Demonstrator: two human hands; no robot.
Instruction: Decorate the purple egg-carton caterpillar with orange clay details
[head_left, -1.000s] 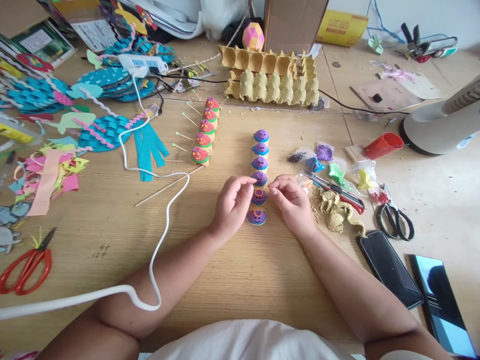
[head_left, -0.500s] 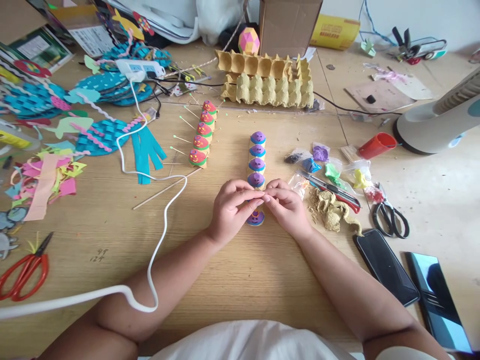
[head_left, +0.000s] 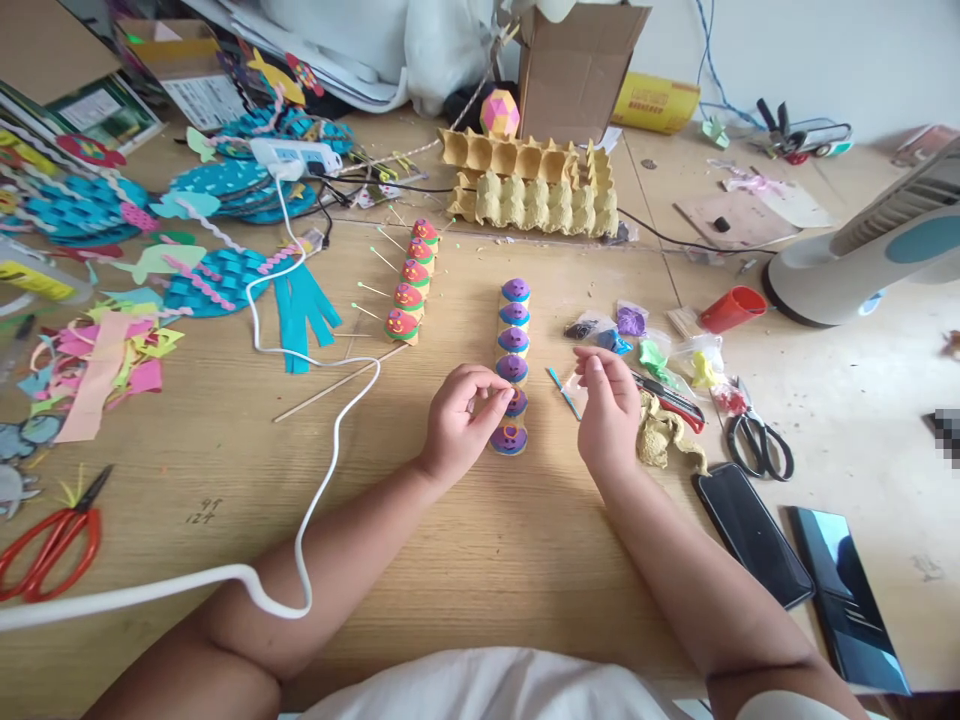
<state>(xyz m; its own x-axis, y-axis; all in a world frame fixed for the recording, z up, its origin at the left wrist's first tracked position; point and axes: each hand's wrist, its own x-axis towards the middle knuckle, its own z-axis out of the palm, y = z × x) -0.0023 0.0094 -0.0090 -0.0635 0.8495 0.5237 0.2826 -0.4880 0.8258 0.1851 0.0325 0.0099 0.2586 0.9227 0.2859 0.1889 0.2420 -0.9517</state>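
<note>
1. Head view: the left hand is curled, with thumb and forefinger pinched together against the purple caterpillar, a row of purple-topped domes lying in the middle of the counter.
2. The right hand is raised just right of that row, its fingertips pinching a thin blue stick.
3. A red-and-green caterpillar lies farther left; black scissors and a phone lie to the right.

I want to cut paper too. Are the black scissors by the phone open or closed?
Closed. The black scissors lie flat on the table with their blades together, pointing away from the two finger loops, right of the phone.
</note>
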